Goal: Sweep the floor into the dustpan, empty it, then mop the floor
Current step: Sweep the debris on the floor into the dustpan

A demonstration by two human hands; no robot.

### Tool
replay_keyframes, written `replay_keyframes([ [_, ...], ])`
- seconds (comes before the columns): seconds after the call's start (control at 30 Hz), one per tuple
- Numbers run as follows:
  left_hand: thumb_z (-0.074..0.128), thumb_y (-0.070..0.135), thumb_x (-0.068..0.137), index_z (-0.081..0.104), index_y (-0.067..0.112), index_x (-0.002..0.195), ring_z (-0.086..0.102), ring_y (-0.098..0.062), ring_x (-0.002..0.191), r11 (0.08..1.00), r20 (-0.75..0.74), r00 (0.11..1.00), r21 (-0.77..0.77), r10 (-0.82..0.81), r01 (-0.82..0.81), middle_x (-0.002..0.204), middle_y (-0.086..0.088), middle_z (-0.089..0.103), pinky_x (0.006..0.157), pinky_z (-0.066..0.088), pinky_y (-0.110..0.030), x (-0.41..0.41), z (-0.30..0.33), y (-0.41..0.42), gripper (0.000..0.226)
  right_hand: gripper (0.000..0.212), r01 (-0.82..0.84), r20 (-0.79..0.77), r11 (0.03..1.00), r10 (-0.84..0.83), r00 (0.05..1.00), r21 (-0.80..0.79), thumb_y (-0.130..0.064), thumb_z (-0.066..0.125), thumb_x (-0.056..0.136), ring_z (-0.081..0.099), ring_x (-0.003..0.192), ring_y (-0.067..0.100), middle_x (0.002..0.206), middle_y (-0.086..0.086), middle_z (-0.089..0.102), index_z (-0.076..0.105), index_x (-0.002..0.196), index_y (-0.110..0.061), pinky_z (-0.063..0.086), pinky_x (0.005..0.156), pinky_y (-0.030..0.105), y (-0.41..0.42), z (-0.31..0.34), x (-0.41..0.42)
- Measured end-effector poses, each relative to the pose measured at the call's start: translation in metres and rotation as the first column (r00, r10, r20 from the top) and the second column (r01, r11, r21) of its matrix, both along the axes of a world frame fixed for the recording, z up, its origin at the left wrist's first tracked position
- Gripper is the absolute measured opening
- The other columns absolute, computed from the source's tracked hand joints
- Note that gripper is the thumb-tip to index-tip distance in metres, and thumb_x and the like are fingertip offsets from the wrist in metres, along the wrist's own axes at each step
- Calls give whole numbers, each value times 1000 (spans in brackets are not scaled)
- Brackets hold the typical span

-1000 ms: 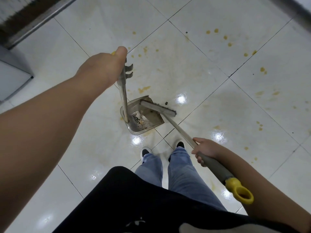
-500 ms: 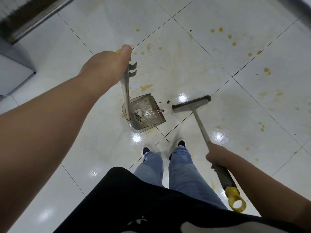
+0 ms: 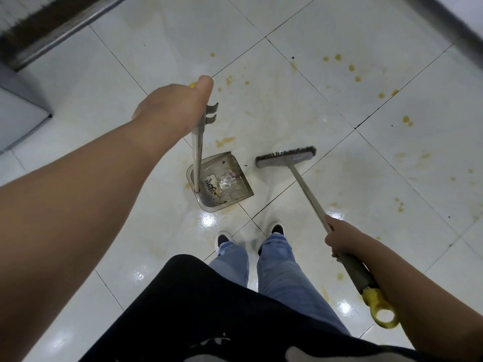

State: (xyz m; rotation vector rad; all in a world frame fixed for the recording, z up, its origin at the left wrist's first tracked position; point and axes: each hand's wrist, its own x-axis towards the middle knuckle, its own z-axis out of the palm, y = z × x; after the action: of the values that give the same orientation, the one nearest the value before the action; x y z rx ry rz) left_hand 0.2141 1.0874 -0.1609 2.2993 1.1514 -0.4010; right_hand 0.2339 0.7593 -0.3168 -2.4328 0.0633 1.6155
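My left hand (image 3: 174, 108) grips the top of the upright metal handle (image 3: 197, 150) of a grey dustpan (image 3: 239, 176), which rests on the white tiled floor (image 3: 300, 105) just ahead of my feet. Bits of debris (image 3: 217, 185) lie inside the pan. My right hand (image 3: 342, 237) holds the broom handle (image 3: 311, 197) just above its grey grip and yellow end loop (image 3: 379, 307). The broom head (image 3: 286, 155) sits on the floor to the right of the pan's mouth, a short gap apart. A dark speck (image 3: 245, 165) lies between them.
Yellow-brown stains (image 3: 224, 141) and drops (image 3: 351, 67) dot the tiles, mostly ahead and to the right. A metal threshold strip (image 3: 65, 27) runs at the top left, a white cabinet corner (image 3: 21, 113) stands at the left. A grey wall base (image 3: 444, 24) crosses the top right.
The broom head has swung out of the dustpan's mouth to the right and come to rest on the floor beside it. The dustpan has shifted only slightly.
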Motion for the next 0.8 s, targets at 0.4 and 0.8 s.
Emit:
replay_keyframes([
  [0.4,22,45,85,47,16,54,44,-19,56,1000,27,1000,11,9,-10,59,-1,49,55,31,-28,4,-3,1,49,58,-286,15,955,287,958,-77,-2,44,90,53,53,14,73,5,44,24,144,-11,44,34,18,34,-23,-10],
  [0.8,21,45,86,48,13,56,44,-21,57,1000,-7,1000,8,17,-17,63,-5,50,54,30,-29,-5,-3,10,51,61,-144,72,990,144,987,-5,-1,38,87,58,47,15,83,5,49,28,143,-21,41,32,16,7,-11,3],
])
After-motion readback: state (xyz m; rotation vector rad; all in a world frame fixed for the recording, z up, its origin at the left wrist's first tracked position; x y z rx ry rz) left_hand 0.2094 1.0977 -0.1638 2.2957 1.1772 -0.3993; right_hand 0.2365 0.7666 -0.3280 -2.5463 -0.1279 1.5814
